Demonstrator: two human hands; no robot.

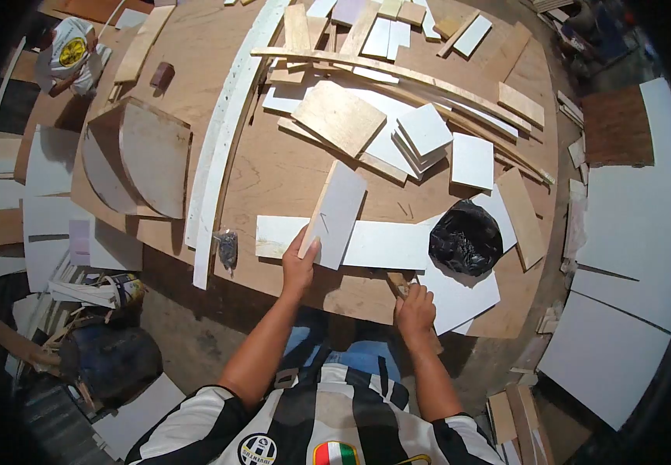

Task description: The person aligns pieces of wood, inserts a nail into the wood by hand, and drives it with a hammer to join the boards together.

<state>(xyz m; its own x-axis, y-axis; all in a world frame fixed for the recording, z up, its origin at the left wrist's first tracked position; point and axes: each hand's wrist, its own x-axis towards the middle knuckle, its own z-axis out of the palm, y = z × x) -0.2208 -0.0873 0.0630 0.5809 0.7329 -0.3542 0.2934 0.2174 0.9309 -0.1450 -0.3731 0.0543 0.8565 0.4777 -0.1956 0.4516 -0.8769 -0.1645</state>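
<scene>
My left hand (300, 263) grips the lower end of a short white-faced board (341, 213) with a bare wood edge. Thin dark lines show on its face; whether they are nails or marks I cannot tell. It lies across a longer white strip (389, 245) on the table. My right hand (415, 311) is closed around a wooden-handled tool (396, 284) at the table's near edge; the tool's far end is mostly hidden. Thin nail-like pieces (405, 210) lie beyond the strip. A black plastic bag (465, 237) sits right of it.
Offcuts and stacked white boards (425, 133) cover the far part of the wooden table (273, 182). A small clear bag (227, 249) lies near the left edge, by a long white strip (223, 147). A curved box (135, 159) stands at left. Another person (72, 54) is far left.
</scene>
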